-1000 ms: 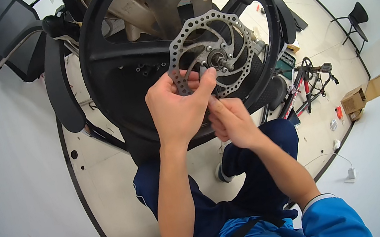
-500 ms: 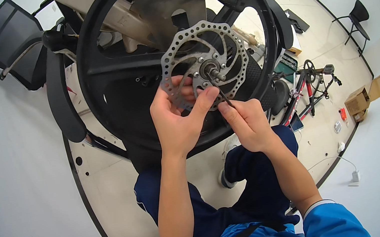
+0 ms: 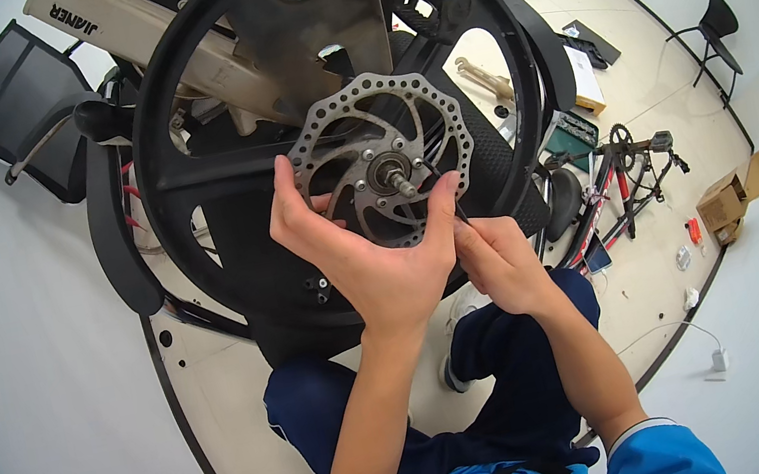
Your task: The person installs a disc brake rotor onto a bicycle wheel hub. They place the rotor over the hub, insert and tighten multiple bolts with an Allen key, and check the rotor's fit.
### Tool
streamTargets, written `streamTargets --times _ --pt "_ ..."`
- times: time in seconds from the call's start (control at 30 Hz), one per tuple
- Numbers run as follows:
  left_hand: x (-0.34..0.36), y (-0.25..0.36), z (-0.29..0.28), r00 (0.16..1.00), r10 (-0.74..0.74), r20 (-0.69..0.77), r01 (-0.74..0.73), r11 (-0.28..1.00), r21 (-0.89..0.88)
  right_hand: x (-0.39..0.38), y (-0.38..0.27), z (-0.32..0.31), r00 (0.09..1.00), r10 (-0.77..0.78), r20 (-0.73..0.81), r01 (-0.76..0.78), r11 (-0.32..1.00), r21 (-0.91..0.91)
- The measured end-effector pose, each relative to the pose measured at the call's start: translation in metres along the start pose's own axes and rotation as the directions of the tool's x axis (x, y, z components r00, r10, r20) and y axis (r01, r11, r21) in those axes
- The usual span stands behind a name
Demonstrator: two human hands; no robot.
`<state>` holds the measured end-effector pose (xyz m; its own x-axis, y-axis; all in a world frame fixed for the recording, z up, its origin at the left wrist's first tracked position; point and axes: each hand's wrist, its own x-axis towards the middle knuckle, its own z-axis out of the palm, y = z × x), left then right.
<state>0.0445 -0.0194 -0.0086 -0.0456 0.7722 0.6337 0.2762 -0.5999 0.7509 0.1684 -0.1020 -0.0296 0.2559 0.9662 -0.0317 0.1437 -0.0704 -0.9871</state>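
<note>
A silver brake disc [image 3: 368, 87] with a drilled rim is bolted to the hub [image 3: 391, 174] of a black spoked wheel [image 3: 153, 175], its axle end pointing up at me. My left hand [image 3: 376, 273] spans the disc's lower part. Some of its fingers reach behind the left edge, and the thumb lies at the lower right rim beside a thin dark hex key [image 3: 461, 212]. My right hand [image 3: 503, 266] is closed around the key's lower end. The key's upper end reaches a bolt right of the axle; whether it is seated in the bolt, I cannot tell.
The wheel lies over a black office chair [image 3: 130, 271] with armrests. A beige bike frame [image 3: 151, 34] is behind it. Small bolts [image 3: 320, 288] rest on the seat. At right are a red-and-black bike frame [image 3: 622, 184], a green tray [image 3: 571, 134] and a cardboard box [image 3: 724, 205].
The wheel and disc have shifted left and slightly toward me. My left hand has spread wider around the disc. The key has gone from a bolt below the axle to one at its right.
</note>
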Motion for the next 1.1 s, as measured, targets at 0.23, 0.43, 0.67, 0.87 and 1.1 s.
streamTargets --times 0.23,0.43,0.67,0.87,1.1 --pt "-0.001 -0.005 0.006 0.997 0.036 -0.073 -0.035 0.999 0.019 0.003 -0.006 0.008 1.000 -0.026 0.018 0.026 0.999 -0.037" --pt "-0.001 -0.005 0.005 0.997 0.038 -0.064 -0.039 0.999 -0.018 -0.001 0.001 0.012 0.999 -0.020 0.047 0.019 1.000 0.024" --pt "-0.001 -0.005 0.003 0.999 -0.006 -0.033 0.005 1.000 -0.026 0.000 0.000 0.013 0.997 0.053 0.049 -0.061 0.984 0.167" --pt "-0.001 -0.006 0.003 1.000 -0.014 -0.027 0.013 0.999 -0.051 -0.001 -0.001 0.014 0.991 0.107 0.076 -0.122 0.964 0.238" --pt "-0.002 -0.006 0.003 0.999 -0.018 -0.026 0.017 0.998 -0.053 -0.001 0.000 0.015 0.993 0.063 0.099 -0.082 0.976 0.200"
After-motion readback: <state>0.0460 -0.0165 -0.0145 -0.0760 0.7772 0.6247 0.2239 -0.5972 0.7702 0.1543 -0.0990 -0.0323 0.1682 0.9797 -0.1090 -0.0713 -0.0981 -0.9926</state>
